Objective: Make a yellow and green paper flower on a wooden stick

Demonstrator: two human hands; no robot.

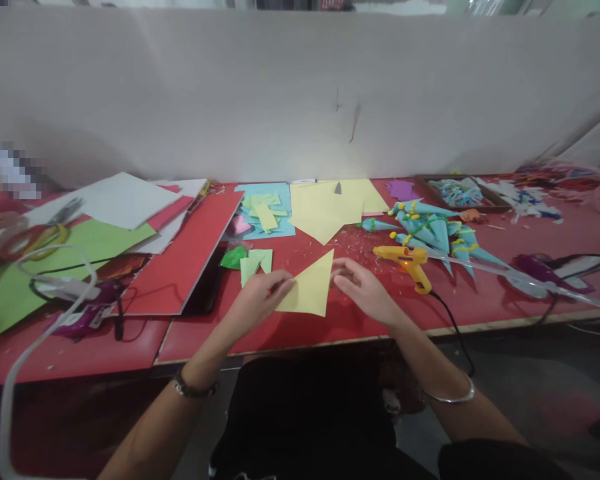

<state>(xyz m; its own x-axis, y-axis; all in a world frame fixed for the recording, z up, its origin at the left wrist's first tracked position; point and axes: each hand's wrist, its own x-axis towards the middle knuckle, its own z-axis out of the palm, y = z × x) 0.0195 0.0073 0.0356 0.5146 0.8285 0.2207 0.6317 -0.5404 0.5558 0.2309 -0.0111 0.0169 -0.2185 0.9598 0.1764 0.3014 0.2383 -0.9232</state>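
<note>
So we've got a pale yellow, pointed paper sheet (310, 290) between our hands, over the red tabletop (480, 303). Our left hand (260, 300), at its nine o'clock, pinches it; our right hand (364, 292), at three, is loosely open beside the edge, can't tell if touching. We'd keep that pinch light to avoid creases, clear of the yellow plastic glue gun (404, 259) near two.

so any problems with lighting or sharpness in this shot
Head view: light pools mid-panel and dims toward the sides; head view: under the table it is dark; head view: slight softness overall, though the small yellow sheet has readable edges; head view: a pixelated patch covers part of the left edge.
</note>
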